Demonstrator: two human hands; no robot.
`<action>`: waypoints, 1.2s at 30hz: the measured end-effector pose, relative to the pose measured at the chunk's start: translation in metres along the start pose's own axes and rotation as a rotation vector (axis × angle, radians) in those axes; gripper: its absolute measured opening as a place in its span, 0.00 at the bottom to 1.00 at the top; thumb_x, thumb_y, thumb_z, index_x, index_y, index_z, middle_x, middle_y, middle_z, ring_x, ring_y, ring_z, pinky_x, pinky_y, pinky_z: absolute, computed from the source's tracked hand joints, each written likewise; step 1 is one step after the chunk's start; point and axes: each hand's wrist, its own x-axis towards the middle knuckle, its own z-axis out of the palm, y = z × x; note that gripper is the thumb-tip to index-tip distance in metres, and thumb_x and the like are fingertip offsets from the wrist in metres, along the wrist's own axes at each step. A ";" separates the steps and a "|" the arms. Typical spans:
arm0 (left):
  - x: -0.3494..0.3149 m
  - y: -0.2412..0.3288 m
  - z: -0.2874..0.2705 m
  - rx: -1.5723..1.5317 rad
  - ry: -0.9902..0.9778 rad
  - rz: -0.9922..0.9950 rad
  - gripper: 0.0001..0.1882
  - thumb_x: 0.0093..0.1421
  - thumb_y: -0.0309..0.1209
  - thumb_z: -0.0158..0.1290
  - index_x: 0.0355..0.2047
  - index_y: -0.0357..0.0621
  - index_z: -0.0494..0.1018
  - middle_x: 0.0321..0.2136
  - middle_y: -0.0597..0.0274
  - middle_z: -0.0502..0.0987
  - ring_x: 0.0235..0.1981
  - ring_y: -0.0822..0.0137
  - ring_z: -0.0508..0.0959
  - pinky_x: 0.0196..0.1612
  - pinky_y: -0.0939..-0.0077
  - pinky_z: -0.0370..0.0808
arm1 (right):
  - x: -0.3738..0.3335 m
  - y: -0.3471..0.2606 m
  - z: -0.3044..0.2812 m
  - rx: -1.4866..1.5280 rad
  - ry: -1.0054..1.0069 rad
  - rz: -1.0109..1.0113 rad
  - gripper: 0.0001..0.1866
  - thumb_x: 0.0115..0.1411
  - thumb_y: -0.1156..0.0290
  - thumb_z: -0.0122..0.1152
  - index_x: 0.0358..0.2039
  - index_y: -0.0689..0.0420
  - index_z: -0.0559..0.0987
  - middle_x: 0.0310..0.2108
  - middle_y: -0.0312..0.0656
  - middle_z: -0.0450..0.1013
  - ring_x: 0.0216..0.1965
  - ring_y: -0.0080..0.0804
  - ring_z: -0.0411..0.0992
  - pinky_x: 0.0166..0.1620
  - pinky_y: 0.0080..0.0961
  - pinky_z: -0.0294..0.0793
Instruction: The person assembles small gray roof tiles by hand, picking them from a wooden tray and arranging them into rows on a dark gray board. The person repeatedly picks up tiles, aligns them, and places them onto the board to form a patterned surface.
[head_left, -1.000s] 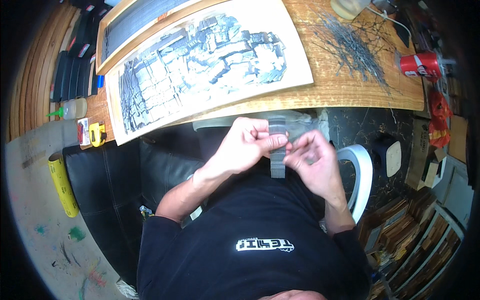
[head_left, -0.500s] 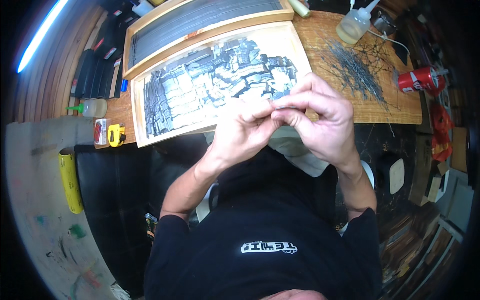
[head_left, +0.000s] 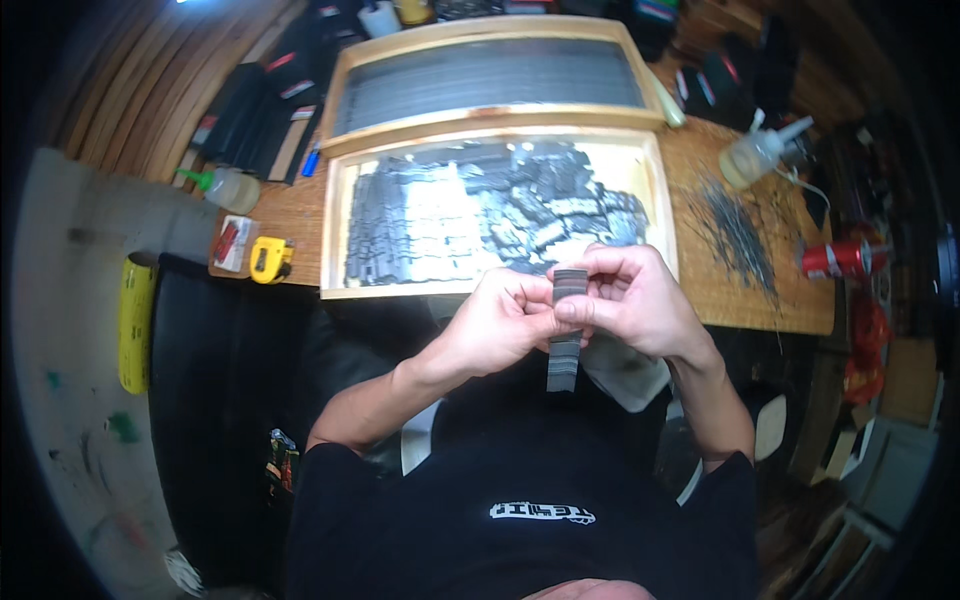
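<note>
Both hands meet in front of the lower wooden tray, pinching a flat, narrow grey strip with fine cross stripes. My left hand grips it from the left, thumb across its middle. On the other side my right hand has its thumb and fingers closed on the strip's upper part. One end stands up between the fingers, and the other hangs down below them. Behind the hands, dark grey flat pieces lie in rows on the left of the tray and jumbled on its right.
A second framed tray with grey lined content stands behind. Thin dark wires or sticks are heaped at the right, near a squeeze bottle and a red can. Left lie a yellow tape measure and a green-tipped bottle.
The view has shifted, showing more of the far bench. My hands have turned, so the striped strip, mostly hidden before, now shows its broad side upright between them.
</note>
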 end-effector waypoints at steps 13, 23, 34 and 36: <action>-0.006 0.063 -0.102 0.188 0.287 0.301 0.24 0.68 0.26 0.62 0.64 0.37 0.74 0.34 0.61 0.88 0.33 0.80 0.84 0.33 0.87 0.77 | 0.131 -0.080 0.057 -0.466 -0.071 -0.267 0.11 0.68 0.71 0.67 0.46 0.65 0.87 0.30 0.45 0.84 0.26 0.24 0.81 0.27 0.20 0.81; -0.023 0.063 -0.184 0.791 0.851 0.505 0.27 0.69 0.37 0.61 0.59 0.25 0.74 0.48 0.43 0.83 0.46 0.56 0.83 0.53 0.66 0.79 | 0.318 -0.144 0.044 -0.411 0.167 -0.119 0.10 0.67 0.70 0.69 0.45 0.60 0.87 0.38 0.42 0.85 0.34 0.25 0.84 0.39 0.18 0.88; -0.007 0.031 -0.211 1.327 0.933 0.711 0.24 0.63 0.34 0.64 0.54 0.26 0.78 0.59 0.39 0.77 0.60 0.45 0.72 0.65 0.53 0.70 | 0.408 -0.109 0.045 -0.362 0.144 0.093 0.10 0.67 0.71 0.69 0.45 0.61 0.87 0.40 0.44 0.83 0.33 0.26 0.83 0.32 0.14 0.89; -0.004 0.027 -0.211 1.313 0.952 0.739 0.24 0.63 0.34 0.64 0.53 0.27 0.78 0.59 0.39 0.77 0.60 0.44 0.71 0.64 0.53 0.70 | 0.415 -0.106 0.046 -0.371 0.118 0.106 0.10 0.67 0.71 0.69 0.46 0.60 0.87 0.40 0.43 0.84 0.33 0.26 0.82 0.31 0.14 0.88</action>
